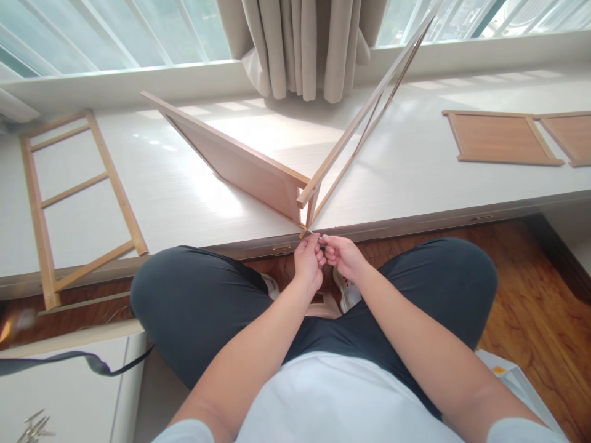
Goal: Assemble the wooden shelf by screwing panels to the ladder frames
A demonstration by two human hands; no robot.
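Note:
Below the low corner where two wooden parts meet, my left hand (308, 263) is closed with its fingertips pinched on a thin metal rod (310, 232). My right hand (344, 253) pinches beside it, its fingertips at the rod's near end. The rod's far tip reaches the wood at that corner; whether it is a screw or a key is too small to tell. A wooden panel (231, 147) stands on edge and slants back to the left. An open wooden frame (353, 132) stands on edge to the right, meeting the panel in a V shape.
A ladder-like wooden frame (76, 194) lies at the left, overhanging the edge of the white ledge (184, 227). Flat wooden panels (503, 138) lie at the right. Curtains (300, 49) hang behind. Several metal screws (37, 427) lie on a white surface (69, 381) at lower left.

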